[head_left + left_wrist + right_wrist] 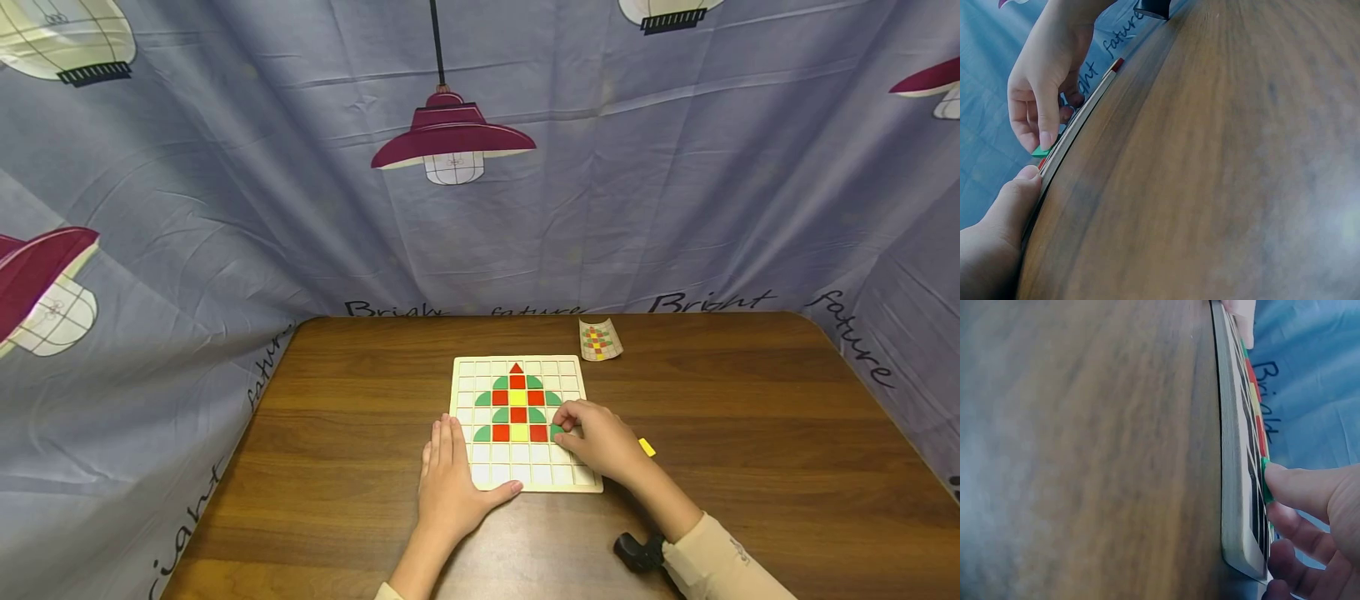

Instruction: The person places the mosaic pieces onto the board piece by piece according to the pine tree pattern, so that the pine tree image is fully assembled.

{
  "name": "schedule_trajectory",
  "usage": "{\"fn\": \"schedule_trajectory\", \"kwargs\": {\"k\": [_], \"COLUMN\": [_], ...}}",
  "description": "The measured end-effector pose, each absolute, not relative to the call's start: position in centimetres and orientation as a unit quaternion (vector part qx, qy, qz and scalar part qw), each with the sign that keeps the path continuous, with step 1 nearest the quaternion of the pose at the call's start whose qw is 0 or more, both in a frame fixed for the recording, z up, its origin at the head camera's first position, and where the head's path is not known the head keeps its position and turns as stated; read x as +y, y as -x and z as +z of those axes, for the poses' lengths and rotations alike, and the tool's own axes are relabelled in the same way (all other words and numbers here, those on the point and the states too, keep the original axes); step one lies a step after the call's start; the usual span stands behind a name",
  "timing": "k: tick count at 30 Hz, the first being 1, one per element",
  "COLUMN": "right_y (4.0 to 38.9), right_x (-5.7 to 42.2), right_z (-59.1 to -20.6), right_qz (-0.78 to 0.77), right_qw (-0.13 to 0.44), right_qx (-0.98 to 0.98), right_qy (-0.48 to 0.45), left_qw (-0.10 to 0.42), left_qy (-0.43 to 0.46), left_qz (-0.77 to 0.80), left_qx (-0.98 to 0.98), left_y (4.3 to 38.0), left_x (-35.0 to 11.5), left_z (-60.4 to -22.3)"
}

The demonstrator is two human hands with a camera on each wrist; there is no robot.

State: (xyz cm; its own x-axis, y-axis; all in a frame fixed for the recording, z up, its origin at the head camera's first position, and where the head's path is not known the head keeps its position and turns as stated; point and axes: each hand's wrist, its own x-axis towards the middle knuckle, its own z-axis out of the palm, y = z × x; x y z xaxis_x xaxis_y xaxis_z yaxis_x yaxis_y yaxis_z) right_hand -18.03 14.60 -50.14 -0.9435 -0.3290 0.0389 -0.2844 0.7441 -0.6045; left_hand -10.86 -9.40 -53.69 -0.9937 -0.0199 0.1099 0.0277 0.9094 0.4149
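A pale square grid board (531,476) lies on the wooden table. On it, red, yellow and green tiles form a tree shape topped by a red triangle (516,368). My left hand (448,492) rests on the board's left edge with straight fingers, its thumb along the near edge. At the right end of the lowest tile row, my right hand (600,439) pinches a green quarter-round tile (1265,478) between thumb and fingers. That tile lies close over the grid, right of a red square (538,433). In the left wrist view the green tile (1040,152) shows under the fingertips.
A small, slightly curled pattern card (600,340) with a similar tree lies behind the board to the right. One yellow tile (647,447) sits on the table (337,467), partly behind the right forearm. A patterned curtain (480,242) surrounds the table's far side and sides.
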Motion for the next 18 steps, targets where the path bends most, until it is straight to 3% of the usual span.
{"fn": "schedule_trajectory", "kwargs": {"k": [18], "right_y": [17.88], "right_x": [14.31], "right_z": [-50.06], "right_qz": [-0.281], "right_qw": [0.034], "right_qx": [0.945], "right_qy": [0.163], "left_qw": [0.054], "left_qy": [0.002], "left_qz": [-0.215], "left_qx": [-0.975], "left_y": [10.83], "left_x": [-9.29], "left_z": [-53.62]}}
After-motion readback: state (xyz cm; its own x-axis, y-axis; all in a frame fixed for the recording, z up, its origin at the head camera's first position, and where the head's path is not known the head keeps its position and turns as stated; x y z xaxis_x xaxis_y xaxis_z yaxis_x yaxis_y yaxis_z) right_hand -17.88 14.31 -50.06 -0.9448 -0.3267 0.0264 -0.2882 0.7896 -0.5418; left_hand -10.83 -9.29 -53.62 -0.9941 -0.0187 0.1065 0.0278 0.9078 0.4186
